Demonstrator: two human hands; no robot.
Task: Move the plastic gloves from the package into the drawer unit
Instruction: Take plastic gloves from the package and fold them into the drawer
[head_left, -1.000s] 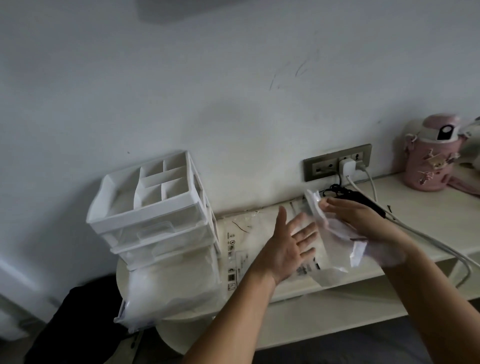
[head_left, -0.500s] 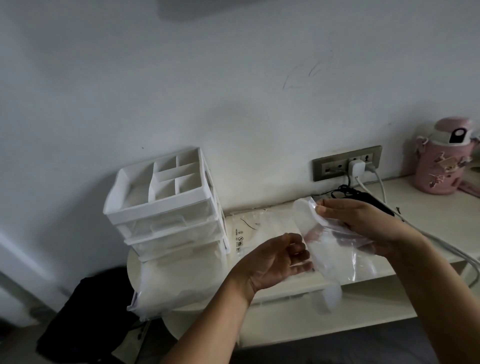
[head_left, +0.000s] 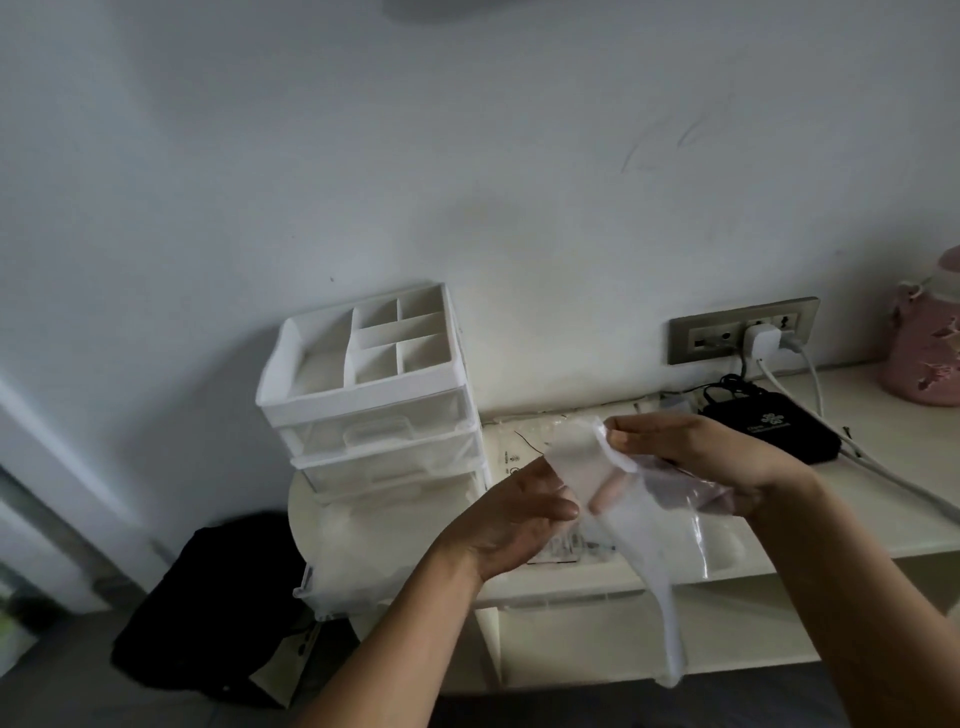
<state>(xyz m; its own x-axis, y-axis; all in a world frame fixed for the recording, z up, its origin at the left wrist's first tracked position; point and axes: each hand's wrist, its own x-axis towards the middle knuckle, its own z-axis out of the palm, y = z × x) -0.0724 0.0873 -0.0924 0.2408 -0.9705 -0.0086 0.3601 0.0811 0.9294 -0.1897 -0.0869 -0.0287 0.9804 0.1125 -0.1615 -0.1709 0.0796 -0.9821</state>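
Milky plastic gloves (head_left: 576, 467), thin as film, are held up between two bare hands just in front of a pale tabletop (head_left: 883, 415). The left hand (head_left: 519, 514) grips the film from below, thumb on top, its fingertips showing through the plastic. The right hand (head_left: 696, 457) pinches the upper edge, with a clearer, glossier sheet bunched under its palm. One long strip dangles below the tabletop's front edge.

Behind the hands a flat printed package (head_left: 511, 447) lies on the tabletop. To the left stands a white drawer unit (head_left: 374, 410) with a divided tray on top; its lowest drawer seems pulled forward.

Further right, against the wall, are a grey socket strip (head_left: 701, 332) with a white charger (head_left: 761, 340), white cables (head_left: 810, 379), a black pouch (head_left: 774, 428) and a pink bottle (head_left: 927, 358). A black bag (head_left: 208, 597) sits on the floor at the left.
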